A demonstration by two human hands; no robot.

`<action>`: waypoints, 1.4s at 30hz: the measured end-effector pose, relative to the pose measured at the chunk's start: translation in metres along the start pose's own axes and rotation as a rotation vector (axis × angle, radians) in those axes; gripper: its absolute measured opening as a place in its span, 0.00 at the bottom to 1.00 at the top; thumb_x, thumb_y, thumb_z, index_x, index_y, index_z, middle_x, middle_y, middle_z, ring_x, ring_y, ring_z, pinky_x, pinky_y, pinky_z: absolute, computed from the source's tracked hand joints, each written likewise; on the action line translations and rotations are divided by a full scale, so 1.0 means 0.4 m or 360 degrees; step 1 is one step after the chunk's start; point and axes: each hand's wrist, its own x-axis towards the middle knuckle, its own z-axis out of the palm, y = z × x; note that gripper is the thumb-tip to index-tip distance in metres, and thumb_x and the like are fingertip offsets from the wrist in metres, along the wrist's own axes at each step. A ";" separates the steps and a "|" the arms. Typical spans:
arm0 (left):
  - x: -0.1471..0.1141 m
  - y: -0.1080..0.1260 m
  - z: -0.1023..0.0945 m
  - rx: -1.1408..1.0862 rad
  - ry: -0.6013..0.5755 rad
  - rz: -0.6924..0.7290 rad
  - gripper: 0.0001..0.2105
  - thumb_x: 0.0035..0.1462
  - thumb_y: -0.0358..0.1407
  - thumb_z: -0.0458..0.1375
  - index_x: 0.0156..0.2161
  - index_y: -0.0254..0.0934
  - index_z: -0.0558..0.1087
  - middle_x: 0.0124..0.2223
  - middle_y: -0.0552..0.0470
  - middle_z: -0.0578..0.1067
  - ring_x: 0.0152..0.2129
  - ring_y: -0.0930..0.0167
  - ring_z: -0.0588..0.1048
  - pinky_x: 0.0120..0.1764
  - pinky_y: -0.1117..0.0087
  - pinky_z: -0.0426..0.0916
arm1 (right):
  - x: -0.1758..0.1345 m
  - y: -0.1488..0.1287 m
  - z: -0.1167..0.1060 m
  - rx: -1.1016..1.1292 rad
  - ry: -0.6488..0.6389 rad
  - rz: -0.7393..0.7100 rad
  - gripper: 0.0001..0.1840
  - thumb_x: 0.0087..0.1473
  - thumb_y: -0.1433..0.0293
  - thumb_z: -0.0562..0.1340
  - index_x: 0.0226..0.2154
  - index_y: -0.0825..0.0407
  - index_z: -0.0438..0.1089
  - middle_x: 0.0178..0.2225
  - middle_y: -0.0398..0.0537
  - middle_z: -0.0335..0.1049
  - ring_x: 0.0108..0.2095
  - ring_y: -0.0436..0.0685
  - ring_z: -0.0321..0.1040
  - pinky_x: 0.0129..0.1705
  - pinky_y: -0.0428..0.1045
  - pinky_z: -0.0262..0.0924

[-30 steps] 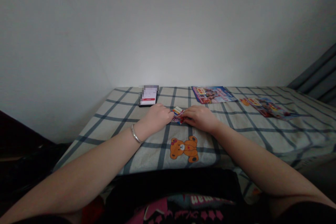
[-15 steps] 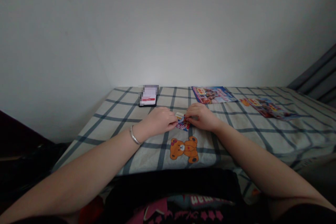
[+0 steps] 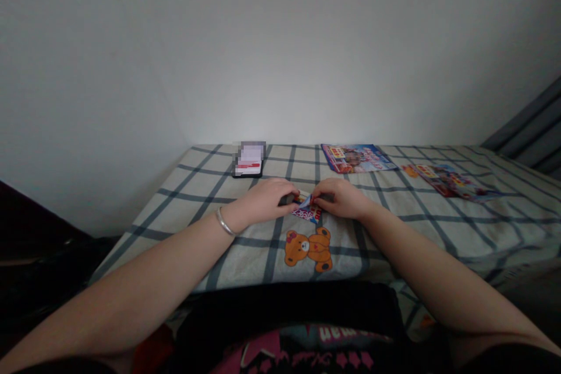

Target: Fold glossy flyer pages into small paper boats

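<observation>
A small piece of colourful printed paper (image 3: 308, 214), partly folded over, lies on the checked cloth between my two hands. My left hand (image 3: 270, 198) pinches its left side between thumb and fingers; a silver bangle (image 3: 224, 222) circles that wrist. On the other side my right hand (image 3: 339, 197) grips the paper's upper right part with closed fingertips. The paper's far edge is partly hidden behind the fingers. Just nearer to me, an orange teddy bear print (image 3: 308, 249) shows on the cloth.
A phone (image 3: 249, 160) with a lit screen lies beyond my left hand. Two colourful printed leaflets, one at the back (image 3: 357, 159) and another leaflet (image 3: 453, 181) farther right, lie flat on the checked cloth (image 3: 201, 187). A white wall (image 3: 280, 58) rises behind.
The fold in the paper stands differently, and its pale yellow-white patch is now mostly covered. My right hand has dropped slightly towards me; my left thumb and fingers show a wider gap.
</observation>
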 end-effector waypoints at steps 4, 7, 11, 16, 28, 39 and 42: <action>-0.005 -0.004 0.012 -0.0094 0.0045 -0.0116 0.14 0.59 0.39 0.59 0.49 0.37 0.70 0.48 0.48 0.76 0.46 0.67 0.74 0.49 0.67 0.67 | 0.004 -0.003 0.005 0.0060 0.0045 0.0107 0.07 0.57 0.71 0.60 0.34 0.51 0.76 0.34 0.47 0.76 0.35 0.53 0.71 0.39 0.48 0.62; -0.006 -0.006 0.021 -0.0174 0.0098 -0.0149 0.16 0.59 0.36 0.58 0.52 0.36 0.66 0.49 0.47 0.76 0.47 0.68 0.75 0.49 0.67 0.68 | 0.011 -0.004 0.013 0.0049 0.0089 0.0237 0.06 0.57 0.71 0.62 0.34 0.51 0.76 0.34 0.46 0.76 0.35 0.53 0.70 0.38 0.47 0.61; -0.004 0.001 0.031 -0.0136 0.0147 -0.0165 0.21 0.59 0.33 0.57 0.57 0.36 0.62 0.49 0.47 0.77 0.48 0.67 0.75 0.51 0.64 0.68 | 0.019 0.000 0.027 -0.0040 0.0089 0.0404 0.06 0.57 0.69 0.62 0.35 0.51 0.76 0.34 0.47 0.76 0.35 0.54 0.70 0.36 0.47 0.59; -0.004 0.007 0.041 0.0001 0.0249 -0.0191 0.25 0.59 0.34 0.57 0.61 0.34 0.59 0.55 0.42 0.73 0.52 0.65 0.72 0.55 0.62 0.66 | 0.028 -0.003 0.039 -0.0147 0.0115 0.0407 0.05 0.57 0.69 0.62 0.33 0.51 0.75 0.33 0.47 0.76 0.35 0.54 0.69 0.36 0.48 0.58; 0.006 -0.004 0.048 0.0063 0.0196 -0.0170 0.23 0.60 0.34 0.57 0.60 0.34 0.62 0.52 0.43 0.74 0.49 0.65 0.73 0.52 0.62 0.68 | 0.036 -0.021 0.045 -0.0410 0.0221 0.0290 0.05 0.56 0.67 0.65 0.31 0.51 0.75 0.31 0.48 0.75 0.36 0.57 0.68 0.40 0.51 0.56; 0.011 -0.009 0.050 0.0057 0.0167 -0.0106 0.18 0.60 0.34 0.56 0.55 0.35 0.67 0.49 0.45 0.75 0.47 0.65 0.73 0.51 0.61 0.68 | 0.035 -0.007 0.044 -0.0358 0.0174 0.0225 0.05 0.58 0.68 0.63 0.35 0.49 0.77 0.32 0.47 0.77 0.36 0.56 0.70 0.41 0.50 0.58; 0.014 -0.007 0.046 0.0082 0.0118 -0.0076 0.13 0.61 0.33 0.56 0.50 0.34 0.71 0.48 0.46 0.75 0.46 0.65 0.72 0.51 0.62 0.67 | 0.031 -0.003 0.036 -0.0339 0.0155 0.0171 0.07 0.57 0.65 0.64 0.36 0.49 0.78 0.33 0.47 0.78 0.36 0.55 0.71 0.40 0.50 0.59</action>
